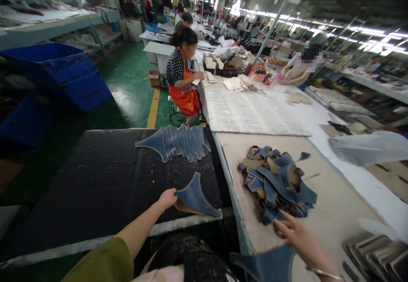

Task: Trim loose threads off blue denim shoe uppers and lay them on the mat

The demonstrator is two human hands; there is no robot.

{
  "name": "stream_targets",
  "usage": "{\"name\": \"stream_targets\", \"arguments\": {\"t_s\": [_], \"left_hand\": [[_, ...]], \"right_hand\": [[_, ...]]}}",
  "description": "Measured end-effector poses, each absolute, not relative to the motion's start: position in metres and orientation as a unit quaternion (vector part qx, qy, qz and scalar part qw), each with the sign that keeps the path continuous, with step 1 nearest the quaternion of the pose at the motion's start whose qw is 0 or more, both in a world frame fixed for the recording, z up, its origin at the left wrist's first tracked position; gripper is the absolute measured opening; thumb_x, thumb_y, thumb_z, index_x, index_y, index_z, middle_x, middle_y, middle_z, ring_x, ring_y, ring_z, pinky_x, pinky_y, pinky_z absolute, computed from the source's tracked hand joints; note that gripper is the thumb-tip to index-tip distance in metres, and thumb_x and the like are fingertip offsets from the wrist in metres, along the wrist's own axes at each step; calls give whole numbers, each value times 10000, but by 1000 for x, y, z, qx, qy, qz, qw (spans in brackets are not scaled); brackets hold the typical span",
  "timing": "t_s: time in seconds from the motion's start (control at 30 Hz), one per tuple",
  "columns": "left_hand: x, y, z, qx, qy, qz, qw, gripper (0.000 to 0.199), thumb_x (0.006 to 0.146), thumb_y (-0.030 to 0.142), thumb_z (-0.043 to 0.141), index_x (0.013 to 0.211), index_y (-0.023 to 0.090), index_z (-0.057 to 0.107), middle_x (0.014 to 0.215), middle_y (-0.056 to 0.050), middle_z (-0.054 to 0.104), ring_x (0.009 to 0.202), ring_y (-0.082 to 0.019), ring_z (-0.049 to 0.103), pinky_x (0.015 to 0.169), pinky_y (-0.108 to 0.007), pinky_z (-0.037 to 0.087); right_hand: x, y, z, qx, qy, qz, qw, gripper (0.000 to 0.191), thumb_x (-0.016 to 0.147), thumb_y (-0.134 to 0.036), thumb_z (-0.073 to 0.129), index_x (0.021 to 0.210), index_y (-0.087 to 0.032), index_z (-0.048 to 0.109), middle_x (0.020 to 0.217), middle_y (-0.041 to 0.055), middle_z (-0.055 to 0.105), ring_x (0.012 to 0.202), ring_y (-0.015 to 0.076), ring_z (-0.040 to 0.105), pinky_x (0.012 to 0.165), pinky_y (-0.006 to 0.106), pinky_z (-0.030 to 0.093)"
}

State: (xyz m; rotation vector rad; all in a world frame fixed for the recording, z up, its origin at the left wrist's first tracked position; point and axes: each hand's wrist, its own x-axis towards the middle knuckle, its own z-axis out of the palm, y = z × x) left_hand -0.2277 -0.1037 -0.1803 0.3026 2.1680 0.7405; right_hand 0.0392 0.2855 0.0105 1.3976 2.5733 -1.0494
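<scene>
My left hand (168, 198) is closed on one corner of a blue leather piece (196, 198), a curved cut-out with pointed ends and a tan underside, at the near edge of the black table. Beyond it, several similar blue pieces (181, 142) lie overlapped in a row. By the near edge of a heap of blue and tan leather pieces (277, 180), my right hand (295, 231) has its fingers apart; whether its fingertips touch the heap is unclear. Another blue piece (266, 264) lies below that hand, partly cut off by the frame.
Stacked dark-edged pieces (379, 254) stand at the lower right. A pale board (255, 110) lies farther along the table. A co-worker in an orange apron (185, 91) sits beyond the black table (95, 180); another person (301, 67) works across. Blue bins (60, 74) stand left.
</scene>
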Motion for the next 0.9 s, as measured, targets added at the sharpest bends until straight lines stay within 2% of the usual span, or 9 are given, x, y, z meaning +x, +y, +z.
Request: {"name": "stream_targets", "arguments": {"t_s": [0.07, 0.1, 0.2, 0.3, 0.4, 0.57, 0.7, 0.8, 0.9], "left_hand": [[-221, -91, -165, 120, 819, 364, 427, 208, 813, 330, 548, 853, 128, 575, 815, -21, 603, 764, -147, 568, 723, -320, 471], [-216, -84, -155, 124, 794, 400, 440, 199, 787, 319, 567, 832, 125, 574, 768, -9, 599, 732, -141, 566, 701, -298, 460], [-191, -63, -120, 151, 713, 486, 481, 214, 713, 312, 598, 828, 132, 582, 732, -3, 614, 695, -129, 566, 664, -252, 430], [-158, -43, -76, 160, 596, 567, 546, 283, 691, 348, 599, 880, 137, 608, 803, -43, 649, 707, -133, 577, 669, -250, 425], [-126, -27, -34, 133, 425, 647, 619, 293, 685, 287, 611, 909, 101, 643, 843, -92, 659, 737, -139, 577, 705, -247, 415], [-92, -16, 13, 204, 380, 640, 636, 348, 620, 121, 623, 966, 101, 661, 885, -83, 661, 761, -132, 549, 700, -218, 393], [-79, -15, 28, 276, 449, 590, 611, 321, 695, 146, 599, 1012, 127, 642, 901, -72, 647, 725, -114, 517, 646, -215, 395], [-70, -16, 30, 302, 484, 547, 612, 274, 725, 184, 583, 986, 123, 641, 866, -63, 634, 654, -91, 488, 590, -207, 379], [-61, -17, 26, 311, 496, 516, 625, 315, 728, 188, 578, 1035, 127, 609, 833, -54, 630, 617, -79, 475, 539, -193, 341]], "right_hand": [[43, 237, -25, 426, 783, -448, 71, 674, 689, -539, 601, 1209, -114, 537, 972, 161, 689, 697, 275, 669, 534, 353, 532], [45, 213, -37, 401, 774, -482, 87, 639, 711, -528, 578, 1207, -127, 541, 1009, 147, 679, 719, 264, 667, 561, 345, 540], [50, 155, -50, 287, 800, -513, 117, 459, 771, -455, 552, 1107, -152, 629, 929, 94, 701, 779, 243, 653, 725, 339, 530], [46, 125, -32, 235, 827, -504, 80, 341, 831, -402, 533, 1084, -205, 649, 989, 65, 690, 900, 242, 624, 830, 342, 491], [40, 111, -5, 225, 821, -524, -4, 329, 853, -392, 525, 1104, -209, 633, 999, 58, 675, 927, 240, 603, 838, 339, 473], [47, 100, 16, 244, 757, -599, -97, 308, 835, -409, 570, 1025, -182, 655, 885, 43, 662, 819, 216, 582, 728, 303, 455], [66, 96, 11, 260, 666, -692, -99, 325, 816, -442, 589, 992, -174, 642, 700, -9, 574, 578, 130, 452, 512, 242, 346], [76, 96, 3, 274, 640, -712, -94, 343, 857, -465, 526, 783, -152, 646, 621, -14, 539, 518, 101, 366, 469, 235, 267], [83, 99, -4, 302, 639, -703, -78, 363, 819, -460, 586, 652, -139, 620, 569, -4, 551, 496, 95, 352, 451, 239, 222]]}}
